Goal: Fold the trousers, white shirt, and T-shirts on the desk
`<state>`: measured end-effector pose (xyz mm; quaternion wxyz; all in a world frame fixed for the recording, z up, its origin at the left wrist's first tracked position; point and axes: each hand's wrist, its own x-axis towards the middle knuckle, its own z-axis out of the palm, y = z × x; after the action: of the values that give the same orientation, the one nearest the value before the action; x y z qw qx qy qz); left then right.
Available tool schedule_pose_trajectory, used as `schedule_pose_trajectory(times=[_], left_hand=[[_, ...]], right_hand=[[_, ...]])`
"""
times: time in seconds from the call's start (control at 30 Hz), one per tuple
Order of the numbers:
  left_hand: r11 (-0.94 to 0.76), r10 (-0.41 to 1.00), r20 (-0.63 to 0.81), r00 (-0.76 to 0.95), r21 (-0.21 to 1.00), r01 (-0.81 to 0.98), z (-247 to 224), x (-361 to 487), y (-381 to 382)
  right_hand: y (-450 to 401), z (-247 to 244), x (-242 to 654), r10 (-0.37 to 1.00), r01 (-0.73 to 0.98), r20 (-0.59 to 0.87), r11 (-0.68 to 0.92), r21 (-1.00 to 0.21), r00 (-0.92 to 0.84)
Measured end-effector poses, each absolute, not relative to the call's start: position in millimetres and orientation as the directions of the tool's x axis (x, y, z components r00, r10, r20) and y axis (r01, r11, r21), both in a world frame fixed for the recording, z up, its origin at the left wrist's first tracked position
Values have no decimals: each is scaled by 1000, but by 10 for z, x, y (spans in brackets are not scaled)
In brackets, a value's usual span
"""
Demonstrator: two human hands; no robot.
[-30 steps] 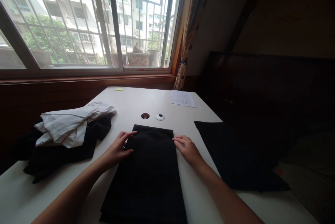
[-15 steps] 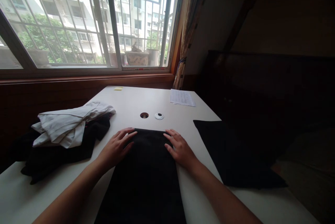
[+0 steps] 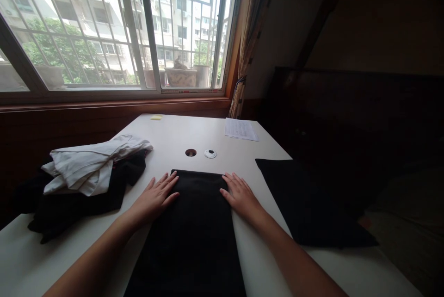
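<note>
A black folded cloth [image 3: 194,232] lies flat on the white table [image 3: 173,135], running from the near edge of the view to its middle. My left hand [image 3: 156,197] rests with fingers spread at the cloth's far left corner, its fingertips on the edge. Over the far right corner lies my right hand [image 3: 241,195], also with its fingers apart and the tips touching the fabric. Neither hand grips anything.
At the left, a white garment [image 3: 86,165] lies on dark clothes [image 3: 79,209]. Another black cloth [image 3: 305,204] is at the right. Printed paper [image 3: 242,129], a yellow note [image 3: 156,117], a round hole [image 3: 190,152] and its white cover [image 3: 210,153] are farther back.
Both hands have flattened and their fingers have spread. The right hand has shifted slightly right, and the cloth's far edge looks straighter and wider.
</note>
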<state>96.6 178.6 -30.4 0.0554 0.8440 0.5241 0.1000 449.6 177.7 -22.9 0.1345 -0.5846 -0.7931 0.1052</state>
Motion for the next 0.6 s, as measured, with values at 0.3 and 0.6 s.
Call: schedule_pose_trajectory(times=[0.3,0.6], left_hand=[[-439,898,96,429,229,869,-313,960,1785],[-510,855,73,513,299,807,-279,973,1780]], right_hand=[[1793,-225,4518,946,823,184,323,-467,-267],[1856,-281,4582,944,715,307,296,-633,-119]])
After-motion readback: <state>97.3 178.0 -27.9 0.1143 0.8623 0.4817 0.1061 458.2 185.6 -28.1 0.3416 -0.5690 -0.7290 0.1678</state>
